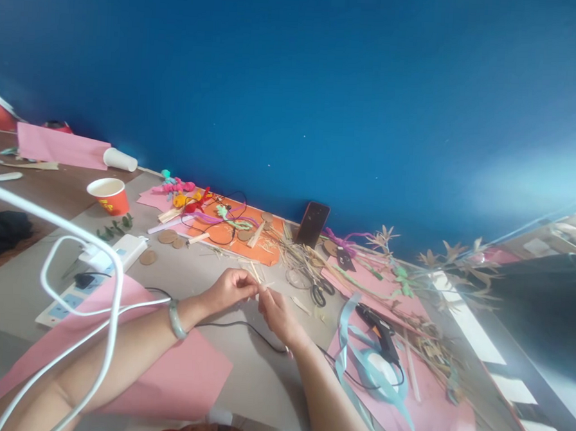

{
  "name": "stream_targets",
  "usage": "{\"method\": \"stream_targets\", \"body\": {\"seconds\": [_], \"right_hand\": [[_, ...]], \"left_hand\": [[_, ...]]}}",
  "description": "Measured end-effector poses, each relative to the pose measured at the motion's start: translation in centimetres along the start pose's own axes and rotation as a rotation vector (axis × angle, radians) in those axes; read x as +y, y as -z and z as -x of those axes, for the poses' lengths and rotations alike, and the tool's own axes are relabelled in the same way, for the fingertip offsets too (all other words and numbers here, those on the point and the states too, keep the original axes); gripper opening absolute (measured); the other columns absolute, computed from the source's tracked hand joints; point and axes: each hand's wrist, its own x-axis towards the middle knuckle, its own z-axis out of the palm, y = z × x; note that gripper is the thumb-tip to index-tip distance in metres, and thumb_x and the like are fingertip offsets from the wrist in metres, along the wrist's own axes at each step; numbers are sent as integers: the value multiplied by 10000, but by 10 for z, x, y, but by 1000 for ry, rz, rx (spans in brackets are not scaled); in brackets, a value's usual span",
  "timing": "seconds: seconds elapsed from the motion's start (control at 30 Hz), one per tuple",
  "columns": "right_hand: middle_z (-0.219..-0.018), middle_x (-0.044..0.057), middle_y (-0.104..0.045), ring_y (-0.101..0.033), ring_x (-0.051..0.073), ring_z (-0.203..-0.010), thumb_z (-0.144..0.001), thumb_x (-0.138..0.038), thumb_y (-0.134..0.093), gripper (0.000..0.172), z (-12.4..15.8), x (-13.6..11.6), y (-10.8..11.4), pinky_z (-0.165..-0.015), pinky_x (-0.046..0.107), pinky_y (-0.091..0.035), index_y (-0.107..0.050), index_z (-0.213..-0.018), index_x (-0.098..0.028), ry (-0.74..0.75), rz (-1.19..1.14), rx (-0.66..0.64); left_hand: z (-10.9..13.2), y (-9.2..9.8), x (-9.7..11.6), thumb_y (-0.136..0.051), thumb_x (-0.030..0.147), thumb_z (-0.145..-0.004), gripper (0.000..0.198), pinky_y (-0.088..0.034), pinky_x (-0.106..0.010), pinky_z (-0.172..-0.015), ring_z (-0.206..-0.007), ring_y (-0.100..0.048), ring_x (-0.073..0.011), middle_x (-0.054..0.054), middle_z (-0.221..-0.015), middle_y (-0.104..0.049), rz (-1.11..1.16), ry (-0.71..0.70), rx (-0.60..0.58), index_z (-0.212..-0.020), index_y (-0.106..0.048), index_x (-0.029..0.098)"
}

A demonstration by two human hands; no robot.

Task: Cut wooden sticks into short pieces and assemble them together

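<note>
Over the middle of the grey table (241, 367), my left hand (230, 291) and my right hand (277, 313) meet, fingertips nearly touching. Both are closed in a pinch on a thin pale straw strip (255, 272), whose end sticks up between them; its lower part is hidden by my fingers. A jade-coloured bangle (177, 320) circles my left wrist. Black-handled scissors (318, 295) lie just right of my hands, beside a heap of dry stalks (307, 258). Small pale scraps (301, 305) are scattered close to my right hand.
A glue gun (381, 330) and a blue ribbon roll (381, 375) lie on pink paper at right. A phone (313, 223) leans against the blue wall. Left are a paper cup (109, 196), a power strip (92, 276) and a white cable (116, 309) crossing near my left arm.
</note>
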Motion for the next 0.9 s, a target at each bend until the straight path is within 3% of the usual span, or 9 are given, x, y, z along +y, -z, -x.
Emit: {"method": "stream_targets", "body": {"seconds": [0.37, 0.57, 0.67, 0.8, 0.9], "right_hand": [[-475, -95, -219, -101, 42, -387, -801, -619, -450, 508, 3, -10, 12, -349, 180, -72, -267, -556, -214, -186, -360, -211], [-477, -105, -218, -55, 35, -386, -798, -633, -442, 517, 1, -17, 36, -352, 171, -37, -243, -575, -211, -218, -508, -163], [-472, -100, -241, -97, 36, -373, -805, -639, -419, 506, 1, -16, 37, -345, 174, -67, -258, -583, -214, -181, -389, -92], [-478, -79, -319, -246, 51, -377, -789, -663, -434, 489, 4, -13, 18, -351, 188, -171, -413, -644, -196, -122, -45, -95], [-481, -68, -324, -266, 56, -388, -800, -684, -384, 527, 3, -9, 5, -365, 201, -197, -447, -647, -184, -99, 40, -82]], "left_hand": [[2, 0, 6, -654, 422, -742, 313, -407, -213, -553, -560, -508, -93, -23, -635, -595, 0, 4, -30, -738, -622, 111], [0, 3, 4, -657, 425, -743, 311, -419, -220, -554, -543, -518, -92, -16, -608, -595, 4, 11, 10, -723, -613, 117], [0, 3, 4, -652, 416, -749, 301, -417, -218, -549, -538, -517, -89, -15, -606, -598, 6, 3, 32, -725, -618, 118], [1, 3, 3, -650, 403, -754, 292, -418, -216, -545, -542, -518, -91, -22, -623, -607, 10, -8, 19, -735, -618, 113], [1, 2, 1, -650, 398, -754, 296, -413, -211, -540, -547, -522, -93, -24, -624, -601, -4, -9, 8, -728, -618, 105]]}}
